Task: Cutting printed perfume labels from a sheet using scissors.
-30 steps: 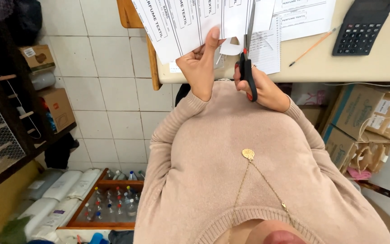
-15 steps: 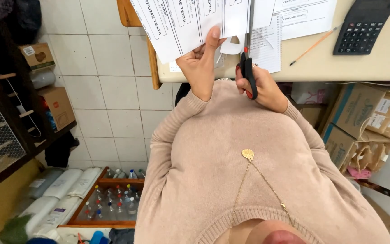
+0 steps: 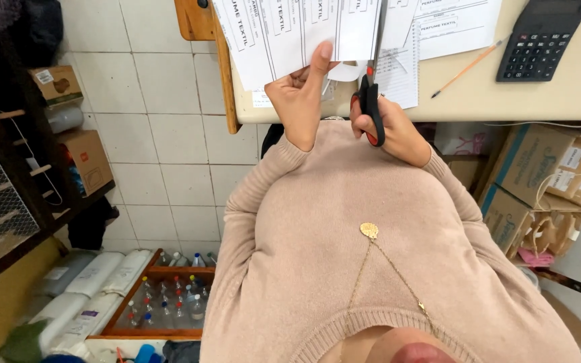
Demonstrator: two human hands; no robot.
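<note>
The desk (image 3: 539,101) is beige with a wooden edge, standing against a white tiled wall (image 3: 163,134). On the desk lie a calculator (image 3: 539,40), a pencil (image 3: 469,67) just left of it, and loose printed papers (image 3: 452,23). The left hand (image 3: 300,101) pinches a printed sheet (image 3: 290,33) at the desk's near edge, thumb up on the paper. The right hand (image 3: 391,131) is closed through the red-and-black handles of the scissors (image 3: 371,101), blades running up into the sheet. Under the desk, right, stand cardboard boxes (image 3: 546,181). Below the desk, left, a wooden crate (image 3: 163,302) holds small bottles (image 3: 169,306); white rolls (image 3: 89,282) lie beside it.
</note>
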